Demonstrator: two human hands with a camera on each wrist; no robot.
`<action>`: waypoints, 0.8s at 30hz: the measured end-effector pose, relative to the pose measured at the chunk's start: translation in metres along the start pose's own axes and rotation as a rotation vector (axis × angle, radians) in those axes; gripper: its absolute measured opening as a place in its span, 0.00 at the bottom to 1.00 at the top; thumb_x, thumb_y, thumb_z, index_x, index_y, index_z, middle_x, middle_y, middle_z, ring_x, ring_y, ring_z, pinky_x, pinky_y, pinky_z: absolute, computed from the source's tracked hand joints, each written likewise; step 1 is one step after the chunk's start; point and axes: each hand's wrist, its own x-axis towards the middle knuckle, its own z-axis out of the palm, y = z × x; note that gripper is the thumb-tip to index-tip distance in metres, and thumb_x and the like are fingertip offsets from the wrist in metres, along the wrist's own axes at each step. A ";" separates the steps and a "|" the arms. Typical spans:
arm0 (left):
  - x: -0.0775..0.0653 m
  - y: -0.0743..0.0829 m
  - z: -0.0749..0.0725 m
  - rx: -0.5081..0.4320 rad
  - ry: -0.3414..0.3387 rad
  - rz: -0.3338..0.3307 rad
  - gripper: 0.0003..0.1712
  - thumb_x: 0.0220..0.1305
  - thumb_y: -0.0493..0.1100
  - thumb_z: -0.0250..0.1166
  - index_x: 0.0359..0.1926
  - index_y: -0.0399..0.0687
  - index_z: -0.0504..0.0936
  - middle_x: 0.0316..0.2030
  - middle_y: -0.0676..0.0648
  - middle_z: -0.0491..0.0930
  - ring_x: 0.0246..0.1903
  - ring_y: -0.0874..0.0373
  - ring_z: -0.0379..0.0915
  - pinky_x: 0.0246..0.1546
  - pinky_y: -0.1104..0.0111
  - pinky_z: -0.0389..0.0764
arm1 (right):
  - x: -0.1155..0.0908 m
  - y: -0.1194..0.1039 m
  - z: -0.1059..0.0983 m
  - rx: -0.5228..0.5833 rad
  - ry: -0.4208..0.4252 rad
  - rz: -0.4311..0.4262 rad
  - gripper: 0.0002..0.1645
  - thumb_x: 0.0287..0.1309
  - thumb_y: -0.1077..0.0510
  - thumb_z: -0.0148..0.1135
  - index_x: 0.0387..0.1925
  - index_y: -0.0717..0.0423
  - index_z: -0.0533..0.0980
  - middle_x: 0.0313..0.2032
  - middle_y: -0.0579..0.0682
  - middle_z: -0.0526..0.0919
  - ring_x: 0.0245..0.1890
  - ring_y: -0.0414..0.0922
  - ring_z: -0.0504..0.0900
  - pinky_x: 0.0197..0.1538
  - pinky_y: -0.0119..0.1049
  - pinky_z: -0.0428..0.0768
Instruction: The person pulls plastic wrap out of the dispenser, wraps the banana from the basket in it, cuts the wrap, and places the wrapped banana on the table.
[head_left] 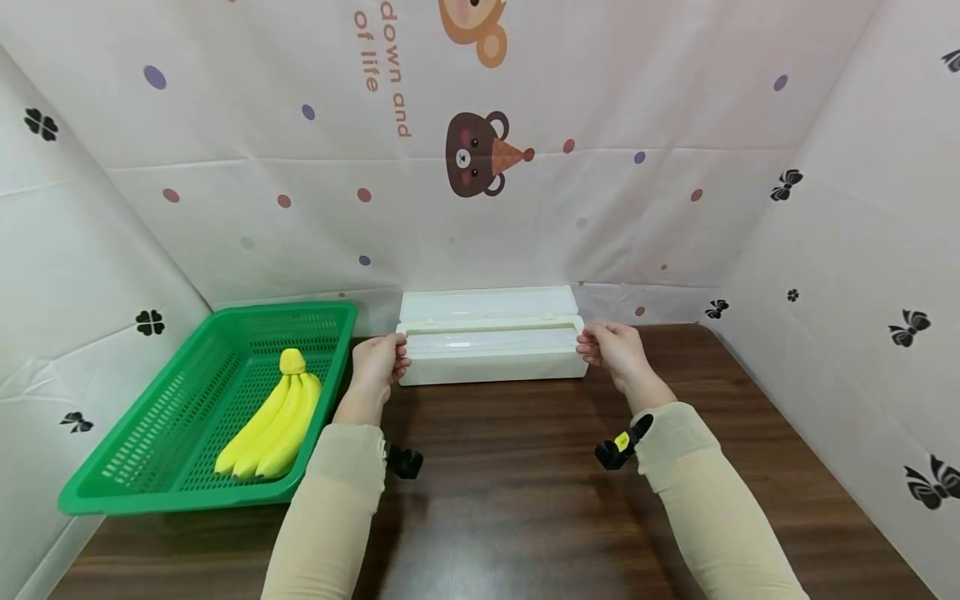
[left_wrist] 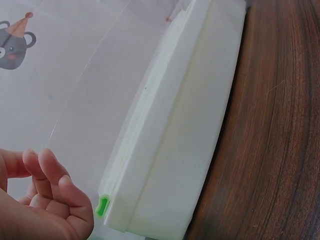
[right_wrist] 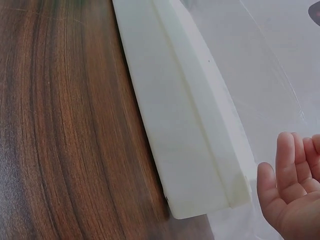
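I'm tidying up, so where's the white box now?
In the head view, the white box sits at the back of the table, between the left hand and right hand, right of the green basket.

Brown letters (head_left: 396, 71) on the back sheet (head_left: 465, 242), turned sideways, read "down and" with "of life" beside it; the yellow label (head_left: 622, 442) on the wrist camera (head_left: 609, 457) is too small to read.
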 end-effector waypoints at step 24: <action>-0.007 0.009 -0.001 -0.039 0.008 0.005 0.09 0.65 0.43 0.56 0.36 0.41 0.77 0.18 0.54 0.72 0.17 0.65 0.70 0.21 0.76 0.73 | -0.005 -0.009 -0.003 0.007 -0.007 -0.016 0.11 0.68 0.54 0.50 0.39 0.59 0.73 0.26 0.41 0.82 0.27 0.32 0.82 0.37 0.29 0.82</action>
